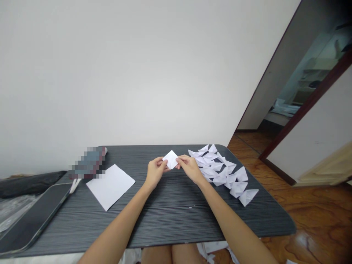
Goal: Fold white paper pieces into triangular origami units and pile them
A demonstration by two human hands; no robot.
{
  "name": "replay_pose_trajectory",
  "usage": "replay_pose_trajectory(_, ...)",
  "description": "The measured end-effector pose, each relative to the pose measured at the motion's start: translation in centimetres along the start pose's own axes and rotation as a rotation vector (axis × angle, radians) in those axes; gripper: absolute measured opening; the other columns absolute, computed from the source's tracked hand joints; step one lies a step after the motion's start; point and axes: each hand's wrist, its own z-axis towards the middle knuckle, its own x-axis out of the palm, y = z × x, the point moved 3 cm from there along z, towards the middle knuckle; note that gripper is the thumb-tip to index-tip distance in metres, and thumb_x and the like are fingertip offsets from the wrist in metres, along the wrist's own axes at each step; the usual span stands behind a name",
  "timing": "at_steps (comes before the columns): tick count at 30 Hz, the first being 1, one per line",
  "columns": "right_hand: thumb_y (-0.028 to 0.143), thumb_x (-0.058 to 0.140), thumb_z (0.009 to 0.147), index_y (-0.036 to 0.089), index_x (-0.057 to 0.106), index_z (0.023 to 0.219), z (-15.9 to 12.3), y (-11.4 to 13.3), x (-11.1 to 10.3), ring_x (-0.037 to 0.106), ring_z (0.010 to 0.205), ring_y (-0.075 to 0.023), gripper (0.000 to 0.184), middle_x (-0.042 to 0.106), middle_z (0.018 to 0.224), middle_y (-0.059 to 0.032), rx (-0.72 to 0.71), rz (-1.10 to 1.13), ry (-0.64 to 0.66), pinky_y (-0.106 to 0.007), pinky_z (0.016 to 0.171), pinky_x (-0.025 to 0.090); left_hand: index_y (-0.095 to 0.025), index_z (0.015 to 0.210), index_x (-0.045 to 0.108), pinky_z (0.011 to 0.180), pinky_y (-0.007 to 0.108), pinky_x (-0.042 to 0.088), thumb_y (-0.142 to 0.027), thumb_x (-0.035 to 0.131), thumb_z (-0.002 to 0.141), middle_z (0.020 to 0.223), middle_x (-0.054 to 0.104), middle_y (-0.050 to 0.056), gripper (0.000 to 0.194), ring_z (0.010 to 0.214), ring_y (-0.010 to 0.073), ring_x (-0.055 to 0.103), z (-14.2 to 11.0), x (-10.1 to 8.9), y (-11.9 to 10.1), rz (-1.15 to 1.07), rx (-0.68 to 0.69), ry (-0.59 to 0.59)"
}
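Observation:
Between my two hands is a small folded square of white paper (171, 159), turned so that one corner points up. My left hand (156, 170) pinches its left corner, thumb in front and fingers behind. At the right corner, my right hand (190, 167) grips it the same way. The paper is held just above the dark, wood-grained table (176, 205). A flat sheet of white paper (110, 186) lies to the left of my left hand. Right of my right hand spreads a group of several folded white paper pieces (220, 168).
A pixelated device (89, 163) sits at the back left with a white cable (74, 185). Nearer on the left are a dark phone-like slab (35, 216) and a long black object (31, 183). A white wall (165, 73) rises behind the table. Paper scraps (211, 247) lie below the front edge.

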Motion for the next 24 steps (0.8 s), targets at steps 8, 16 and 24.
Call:
replay_pose_trajectory(8,0.029,0.052,0.073,0.014,0.064,0.068,-0.6,-0.2,0.2,0.047,0.043,-0.0106,0.019,0.051,0.048,0.0005,0.045,-0.113,-0.102,-0.025,0.049,0.04,-0.009,0.094,0.056,0.058,0.029,0.054,-0.028,0.063,0.067,0.066,0.066,0.006,0.034,0.06,0.0178,0.064,-0.1,0.5,0.7,0.169,0.036,0.08)
replay_pose_trajectory(16,0.038,0.061,0.064,0.012,0.063,0.073,-0.1,-0.6,-0.5,0.042,0.038,-0.0065,0.027,0.055,0.047,0.001,0.275,0.235,-0.059,-0.019,0.038,0.028,-0.007,0.093,0.054,0.057,0.026,0.052,-0.024,0.064,0.065,0.062,0.065,0.005,0.035,0.058,0.0159,0.063,-0.7,0.9,-0.5,0.028,-0.027,0.188)
replay_pose_trajectory(24,0.039,0.061,0.062,0.012,0.066,0.074,0.1,-0.8,-0.7,0.055,0.054,-0.0125,0.03,0.064,0.065,-0.0045,0.321,0.333,-0.014,-0.023,0.05,0.039,-0.003,0.11,0.046,0.042,0.019,0.044,-0.028,0.056,0.073,0.053,0.061,0.003,0.046,0.045,0.0129,0.059,-1.0,1.7,-0.4,0.123,0.064,0.352)
